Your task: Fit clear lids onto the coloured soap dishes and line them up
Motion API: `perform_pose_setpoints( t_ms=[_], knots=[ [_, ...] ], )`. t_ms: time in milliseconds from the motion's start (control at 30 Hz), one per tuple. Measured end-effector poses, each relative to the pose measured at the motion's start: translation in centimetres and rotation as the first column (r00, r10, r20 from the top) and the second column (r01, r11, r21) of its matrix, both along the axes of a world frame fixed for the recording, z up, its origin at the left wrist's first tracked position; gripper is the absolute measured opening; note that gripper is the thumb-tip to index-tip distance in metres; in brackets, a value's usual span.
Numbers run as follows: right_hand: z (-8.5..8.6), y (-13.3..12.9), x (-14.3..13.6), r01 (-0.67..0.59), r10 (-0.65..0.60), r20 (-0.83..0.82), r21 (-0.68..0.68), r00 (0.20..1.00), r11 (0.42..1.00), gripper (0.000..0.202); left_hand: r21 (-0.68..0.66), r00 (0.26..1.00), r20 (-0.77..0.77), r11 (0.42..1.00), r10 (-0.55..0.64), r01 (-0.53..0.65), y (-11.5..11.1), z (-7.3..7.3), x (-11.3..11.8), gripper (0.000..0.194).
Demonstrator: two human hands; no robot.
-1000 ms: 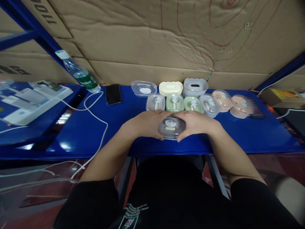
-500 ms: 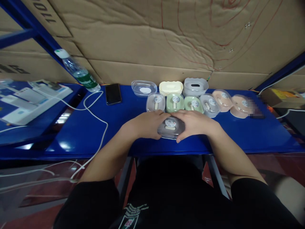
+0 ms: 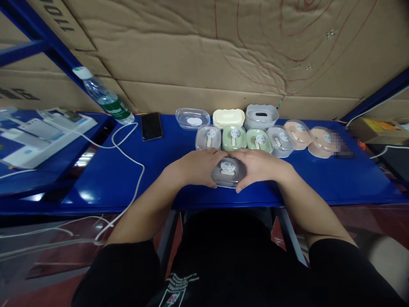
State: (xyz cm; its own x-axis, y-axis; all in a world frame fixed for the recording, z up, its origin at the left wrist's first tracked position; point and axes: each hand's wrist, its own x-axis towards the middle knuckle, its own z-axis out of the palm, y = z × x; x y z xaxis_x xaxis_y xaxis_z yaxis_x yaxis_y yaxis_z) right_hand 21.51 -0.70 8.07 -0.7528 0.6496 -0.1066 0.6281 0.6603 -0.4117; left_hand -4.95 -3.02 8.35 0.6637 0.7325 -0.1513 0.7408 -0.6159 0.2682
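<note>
A grey soap box (image 3: pixel 228 172) with a clear lid, a round label and a pale oblong piece under the lid sits near the table's front edge. My left hand (image 3: pixel 201 168) grips its left side, and my right hand (image 3: pixel 255 168) wraps its right side with the thumb at the near corner. Just beyond my fingers stands a row of similar lidded boxes: a light grey box (image 3: pixel 208 137), a green box (image 3: pixel 234 137), a second green box (image 3: pixel 259 141), another grey box (image 3: pixel 281 140) and two peach boxes (image 3: pixel 298 134).
Behind the row are clear lids (image 3: pixel 192 118), cream trays (image 3: pixel 228 118) and stacked grey box bases (image 3: pixel 262 115). On the blue table (image 3: pixel 179 147) lie a phone (image 3: pixel 151 126) and a white cable (image 3: pixel 140 179). A water bottle (image 3: pixel 105 98) leans near the cardboard wall (image 3: pixel 179 55).
Both hands keep hold of the grey soap box, which stays nearly in place. The view has shifted very slightly; nothing else has visibly moved.
</note>
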Motion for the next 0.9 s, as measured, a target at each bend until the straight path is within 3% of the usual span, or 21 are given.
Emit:
perform_pose_setpoints(
  t_ms=[300,467,567,900],
  knots=[
    [-0.2,0.1,-0.2,-0.048,0.047,-0.023,-0.030,0.999,0.998,0.108,-0.052,0.999,-0.018,0.998,0.026,-0.027,-0.5,0.8,0.0,0.096],
    [0.2,0.5,0.4,-0.071,0.065,-0.061,-0.107,0.996,0.992,0.069,-0.034,0.997,-0.074,0.999,-0.001,-0.002,-0.5,0.7,-0.8,0.095],
    [0.4,0.7,0.6,-0.042,0.036,-0.043,-0.138,0.998,0.989,0.056,-0.023,0.996,-0.085,1.000,-0.015,0.013,-0.5,0.4,-1.2,0.098],
    [0.2,0.6,0.2,0.027,-0.026,0.010,-0.084,1.000,0.996,0.051,0.010,1.000,0.020,1.000,-0.015,0.014,-0.5,0.3,-1.2,0.092]
  ],
)
